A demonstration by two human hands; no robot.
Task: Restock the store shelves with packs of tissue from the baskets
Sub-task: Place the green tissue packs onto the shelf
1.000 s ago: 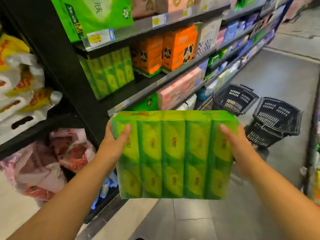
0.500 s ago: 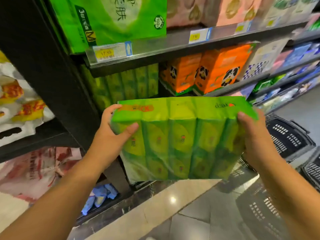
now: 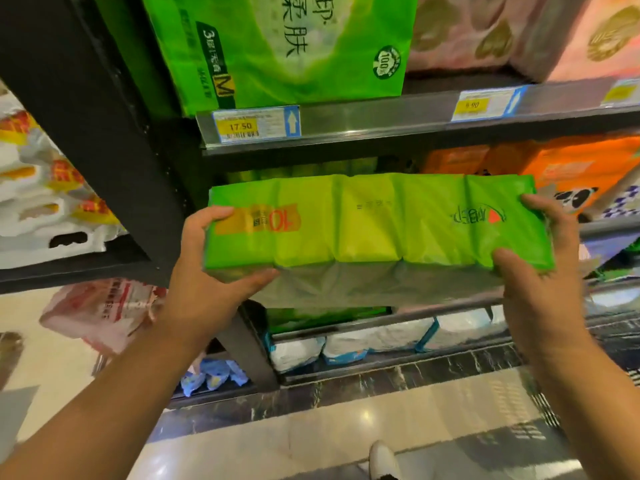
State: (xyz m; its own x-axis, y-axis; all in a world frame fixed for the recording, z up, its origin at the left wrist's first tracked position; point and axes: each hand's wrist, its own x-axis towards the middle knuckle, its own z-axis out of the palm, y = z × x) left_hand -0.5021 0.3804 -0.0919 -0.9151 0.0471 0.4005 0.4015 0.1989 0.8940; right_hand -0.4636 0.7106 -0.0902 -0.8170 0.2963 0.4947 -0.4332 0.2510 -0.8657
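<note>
A wide green pack of tissue (image 3: 374, 220) lies flat between my hands, level with the middle shelf opening. My left hand (image 3: 211, 271) grips its left end, thumb on top and fingers under. My right hand (image 3: 540, 271) grips its right end the same way. The pack's far edge is at the mouth of the shelf (image 3: 602, 230), under the shelf rail with the 17.50 price tag (image 3: 256, 124). More green packs (image 3: 311, 168) show dimly behind it inside the shelf. The baskets are out of view.
A big green tissue pack (image 3: 284, 46) and pink packs (image 3: 485, 32) fill the shelf above. Orange panda packs (image 3: 568, 171) stand right of the opening. A black upright post (image 3: 114, 140) borders it on the left. White and blue packs (image 3: 363, 344) lie on the bottom shelf.
Both hands have raised the pack and tipped it flat, top face up, bringing it to the middle shelf opening. I have stepped closer to the shelves, and the baskets have left the view.
</note>
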